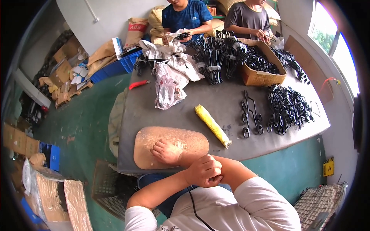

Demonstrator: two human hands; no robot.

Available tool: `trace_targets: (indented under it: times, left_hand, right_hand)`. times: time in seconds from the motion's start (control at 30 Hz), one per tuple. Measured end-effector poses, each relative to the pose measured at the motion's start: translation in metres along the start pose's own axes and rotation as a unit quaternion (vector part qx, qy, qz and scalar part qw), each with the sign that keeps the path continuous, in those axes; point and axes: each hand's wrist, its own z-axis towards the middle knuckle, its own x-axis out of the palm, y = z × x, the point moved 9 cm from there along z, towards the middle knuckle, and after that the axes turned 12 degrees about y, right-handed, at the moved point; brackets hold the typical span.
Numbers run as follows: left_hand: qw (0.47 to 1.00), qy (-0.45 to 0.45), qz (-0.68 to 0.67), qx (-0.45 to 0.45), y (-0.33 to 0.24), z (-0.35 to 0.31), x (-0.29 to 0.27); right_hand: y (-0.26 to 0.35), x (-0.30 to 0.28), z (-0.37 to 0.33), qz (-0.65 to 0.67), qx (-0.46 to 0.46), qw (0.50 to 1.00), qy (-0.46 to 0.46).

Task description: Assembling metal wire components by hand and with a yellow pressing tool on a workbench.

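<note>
Arms crossed over a worn wooden board at the near edge of a grey table.

The board (169,134) is pale tan, flat and rounded like a half-oval, its surface scuffed and scratched. One hand (166,152) lies flat on it with fingers spread, holding nothing; which arm it belongs to is hard to tell, likely the right. The other hand (204,170) is curled shut into a loose fist on that forearm, empty. To the right lies a yellow cylindrical roll (212,125), angled. Further right, black bent-wire hooks (287,107) are heaped, glossy and tangled. At the far side, crumpled white plastic bags (169,77) sit beside a cardboard box (260,75).
</note>
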Motion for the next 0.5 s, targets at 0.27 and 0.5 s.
trace_targets:
  times: [0.27, 0.5]
  left_hand:
    - [1.000, 0.007, 0.009, -0.013, -0.005, 0.009, -0.006]
    - [0.999, -0.006, 0.034, 0.003, -0.003, -0.011, -0.003]
  right_hand:
    - [0.001, -0.004, 0.001, -0.003, -0.002, 1.000, -0.003]
    - [-0.001, -0.002, 0.001, 0.009, 0.002, 1.000, -0.003]
